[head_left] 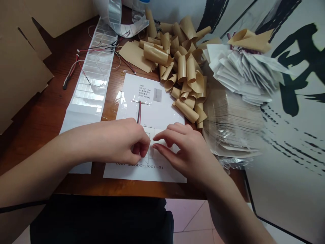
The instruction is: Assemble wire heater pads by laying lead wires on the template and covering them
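A white printed sheet (pixel 119 169) lies on the brown table, with a small component and dark and red wires (pixel 139 112) near its middle. My left hand (pixel 127 140) is over the sheet's left part, its fingers curled in toward the palm; what they hold, if anything, is hidden. To its right, my right hand (pixel 181 145) is over the sheet with thumb and forefinger apart and nothing between them. A thin, pale wire outline (pixel 148 156) shows between the hands, above the printed letters.
Rolled brown paper pieces (pixel 182 67) are heaped behind the sheet. At the right stand a wrapped paper stack (pixel 228 118) and white packets (pixel 243 71). A label strip (pixel 88 91) with loose wires lies left; cardboard (pixel 20 61) borders the far left.
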### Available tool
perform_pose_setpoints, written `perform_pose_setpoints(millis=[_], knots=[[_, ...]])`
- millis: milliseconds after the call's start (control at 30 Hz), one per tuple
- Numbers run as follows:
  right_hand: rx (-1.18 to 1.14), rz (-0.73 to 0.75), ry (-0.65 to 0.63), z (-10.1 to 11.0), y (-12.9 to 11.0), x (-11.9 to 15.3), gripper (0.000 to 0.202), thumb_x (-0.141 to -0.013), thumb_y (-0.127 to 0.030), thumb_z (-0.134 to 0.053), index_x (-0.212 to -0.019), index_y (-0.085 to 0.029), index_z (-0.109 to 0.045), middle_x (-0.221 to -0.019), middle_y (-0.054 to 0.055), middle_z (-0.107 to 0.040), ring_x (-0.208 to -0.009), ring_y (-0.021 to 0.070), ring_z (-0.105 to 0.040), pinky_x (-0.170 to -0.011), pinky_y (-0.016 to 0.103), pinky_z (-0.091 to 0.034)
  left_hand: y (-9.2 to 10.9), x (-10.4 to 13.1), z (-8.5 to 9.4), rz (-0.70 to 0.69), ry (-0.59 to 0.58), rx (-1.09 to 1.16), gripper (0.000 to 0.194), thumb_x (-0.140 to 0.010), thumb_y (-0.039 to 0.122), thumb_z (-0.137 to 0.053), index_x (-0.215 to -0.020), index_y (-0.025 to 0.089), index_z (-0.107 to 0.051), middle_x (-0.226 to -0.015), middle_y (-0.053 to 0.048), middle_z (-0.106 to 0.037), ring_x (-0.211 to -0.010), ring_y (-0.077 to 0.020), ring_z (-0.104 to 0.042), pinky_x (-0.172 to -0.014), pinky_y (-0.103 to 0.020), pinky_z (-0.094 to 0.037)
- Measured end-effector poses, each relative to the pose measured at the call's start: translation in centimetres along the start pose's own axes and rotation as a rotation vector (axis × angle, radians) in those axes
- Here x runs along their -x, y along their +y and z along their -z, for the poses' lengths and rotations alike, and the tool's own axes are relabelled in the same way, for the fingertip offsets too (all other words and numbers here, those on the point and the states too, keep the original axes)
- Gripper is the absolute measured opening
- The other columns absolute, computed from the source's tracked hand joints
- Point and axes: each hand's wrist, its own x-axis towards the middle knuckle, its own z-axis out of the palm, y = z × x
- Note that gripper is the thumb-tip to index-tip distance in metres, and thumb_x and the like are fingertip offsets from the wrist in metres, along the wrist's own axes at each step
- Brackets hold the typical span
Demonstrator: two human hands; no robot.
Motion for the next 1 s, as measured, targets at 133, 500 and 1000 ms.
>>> perform_pose_setpoints(millis=[133, 500, 1000], knots=[[-0.02, 0.061, -0.083, 0.8, 0.2, -1.8, 0.009, -0.087, -0.012, -0.064, -0.086, -0.018, -0.07, -0.075, 0.0, -0.061, -0.07, 0.0135, -0.055, -0.065, 0.028, -0.038, -0.4, 0.2, 0.4, 0.015, 0.009, -0.017, 0.014, -0.078, 0.02, -0.06, -0.075, 0.026, -0.071, -0.067, 0.004, -0.067, -0.054, -0.0107, -0.056, -0.053, -0.023, -0.038], [-0.283, 0.115, -0.152, 0.2, -0.4, -1.2, 0.024, -0.086, -0.039, -0.075, -0.084, -0.018, -0.063, -0.071, -0.003, -0.061, -0.057, 0.0081, -0.049, -0.054, 0.023, -0.035, -0.9, 0.1, 1.9, 0.119, 0.254, -0.157, 0.012, -0.081, 0.032, -0.06, -0.083, 0.022, -0.067, -0.071, 0.002, -0.067, -0.064, -0.0137, -0.057, -0.059, -0.025, -0.036], [-0.083, 0.238, -0.231, -1.2, -1.0, -0.2, 0.018, -0.095, -0.017, -0.051, -0.081, -0.018, -0.061, -0.077, 0.0, -0.059, -0.062, 0.0108, -0.047, -0.055, 0.025, -0.035, -0.8, -0.6, 0.8, 0.138, 0.126, -0.126, 0.004, -0.076, 0.025, -0.063, -0.073, 0.022, -0.064, -0.068, 0.002, -0.064, -0.056, -0.0125, -0.052, -0.053, -0.026, -0.031]])
